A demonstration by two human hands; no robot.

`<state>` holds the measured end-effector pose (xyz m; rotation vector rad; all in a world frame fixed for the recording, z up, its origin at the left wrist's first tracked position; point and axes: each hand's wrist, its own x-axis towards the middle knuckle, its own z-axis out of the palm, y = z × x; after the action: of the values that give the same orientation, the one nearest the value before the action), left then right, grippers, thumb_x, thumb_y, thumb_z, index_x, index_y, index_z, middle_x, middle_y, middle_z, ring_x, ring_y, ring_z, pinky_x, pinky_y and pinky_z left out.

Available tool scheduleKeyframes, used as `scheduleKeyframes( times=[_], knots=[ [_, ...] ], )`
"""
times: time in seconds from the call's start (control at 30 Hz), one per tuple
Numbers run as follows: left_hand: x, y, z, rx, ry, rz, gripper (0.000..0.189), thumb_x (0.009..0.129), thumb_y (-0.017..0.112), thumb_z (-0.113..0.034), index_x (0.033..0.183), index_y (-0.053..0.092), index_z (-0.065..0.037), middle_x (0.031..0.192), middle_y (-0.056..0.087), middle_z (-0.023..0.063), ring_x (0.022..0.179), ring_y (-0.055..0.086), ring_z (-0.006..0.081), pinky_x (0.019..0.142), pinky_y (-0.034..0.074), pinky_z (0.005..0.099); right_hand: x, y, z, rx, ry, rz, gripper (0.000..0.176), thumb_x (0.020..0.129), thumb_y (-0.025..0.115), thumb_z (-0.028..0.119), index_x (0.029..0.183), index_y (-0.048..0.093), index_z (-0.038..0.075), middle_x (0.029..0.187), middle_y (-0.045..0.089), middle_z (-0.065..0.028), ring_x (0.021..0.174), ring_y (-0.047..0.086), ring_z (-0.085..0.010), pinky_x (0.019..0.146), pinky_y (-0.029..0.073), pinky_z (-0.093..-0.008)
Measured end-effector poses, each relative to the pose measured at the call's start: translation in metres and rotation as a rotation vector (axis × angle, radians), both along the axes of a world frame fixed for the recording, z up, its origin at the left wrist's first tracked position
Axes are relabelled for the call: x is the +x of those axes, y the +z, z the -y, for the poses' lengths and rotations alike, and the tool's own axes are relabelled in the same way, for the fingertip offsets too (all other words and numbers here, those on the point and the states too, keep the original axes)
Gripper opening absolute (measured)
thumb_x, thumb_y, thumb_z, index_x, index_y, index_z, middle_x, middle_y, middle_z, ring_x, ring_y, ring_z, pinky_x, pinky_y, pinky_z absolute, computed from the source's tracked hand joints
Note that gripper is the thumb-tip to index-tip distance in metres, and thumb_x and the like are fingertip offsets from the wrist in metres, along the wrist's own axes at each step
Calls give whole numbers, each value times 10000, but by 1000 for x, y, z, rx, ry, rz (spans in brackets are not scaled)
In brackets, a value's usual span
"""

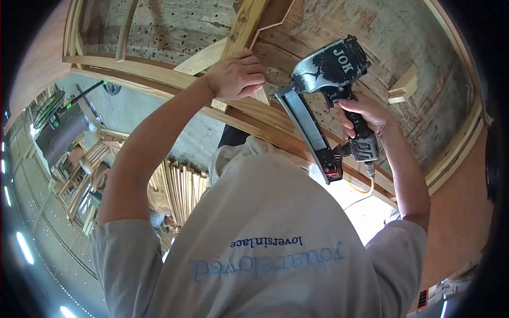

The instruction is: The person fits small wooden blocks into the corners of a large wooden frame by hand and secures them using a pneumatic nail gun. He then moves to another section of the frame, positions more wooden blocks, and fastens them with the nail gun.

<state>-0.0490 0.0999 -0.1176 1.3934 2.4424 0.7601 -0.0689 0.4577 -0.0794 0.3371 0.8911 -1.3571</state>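
Note:
My left hand (237, 76) grips a light wooden strip (245, 26) and presses it down where it meets a curved wooden frame rail (159, 79) on the worn work board (403, 37). In my right hand (366, 114) is the grip of a black, scuffed nail gun (328, 71) marked JOK. Its head sits just right of my left hand, close to the joint, and its long magazine (310, 132) slants back toward my chest. A yellow hose (365, 186) hangs from the grip's base. My light T-shirt fills the lower view.
A small wooden block (404, 85) lies on the board right of the nail gun. Several thin wooden slats (180, 185) are stacked below the board's edge. Wooden furniture frames (79, 169) stand on the floor at the left. More curved rails line the board's right rim (456, 148).

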Motion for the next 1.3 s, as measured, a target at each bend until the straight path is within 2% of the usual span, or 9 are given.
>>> scheduleKeyframes(
  times=[0.3,0.37,0.57,0.67,1.1,1.27,1.3],
  knots=[
    [0,-2,0,-19,-1,-2,95,805,651,-152,843,584,-97,885,602,35,919,579,226,912,432,385,-9,-5,-1,-58,98,-37,397,914,617,347,1049,519,-13,579,525,-35,473,547,-157,549,517,-340],
    [0,-2,0,-29,1,-6,100,802,655,-153,849,587,-98,882,602,34,913,579,225,909,434,386,-8,-5,-7,8,35,-25,402,928,594,358,1070,522,-12,587,524,-31,476,547,-159,547,513,-337],
    [1,-3,0,-29,4,-18,125,784,664,-155,869,596,-93,883,605,31,910,580,220,910,437,389,-2,-5,-11,-43,-71,19,413,952,553,360,1145,508,-2,596,523,-38,484,545,-167,541,500,-349],
    [0,-4,0,-32,2,-16,135,771,662,-146,875,600,-85,906,614,34,926,583,225,916,436,393,-5,-11,-8,-101,-31,21,424,955,550,363,1172,501,2,596,524,-45,488,548,-171,538,493,-353],
    [1,-2,0,-55,4,-11,156,764,652,-134,904,612,-79,958,630,48,963,582,239,960,428,397,-11,-21,-2,-147,-23,50,395,955,549,369,1087,507,0,582,532,-55,466,554,-167,545,531,-364],
    [3,-6,4,-46,10,-22,192,755,649,-146,927,592,-85,961,622,40,981,574,228,974,421,388,-11,-21,-9,-77,-47,-18,380,960,535,353,1061,508,-13,590,517,-53,479,558,-174,553,532,-366],
    [4,-7,4,-33,17,-34,213,749,646,-161,937,574,-91,960,615,36,997,566,219,985,412,380,-10,-23,-13,-95,-63,-51,439,965,516,372,1145,503,-28,593,499,-42,489,555,-171,555,529,-359]
  ],
)
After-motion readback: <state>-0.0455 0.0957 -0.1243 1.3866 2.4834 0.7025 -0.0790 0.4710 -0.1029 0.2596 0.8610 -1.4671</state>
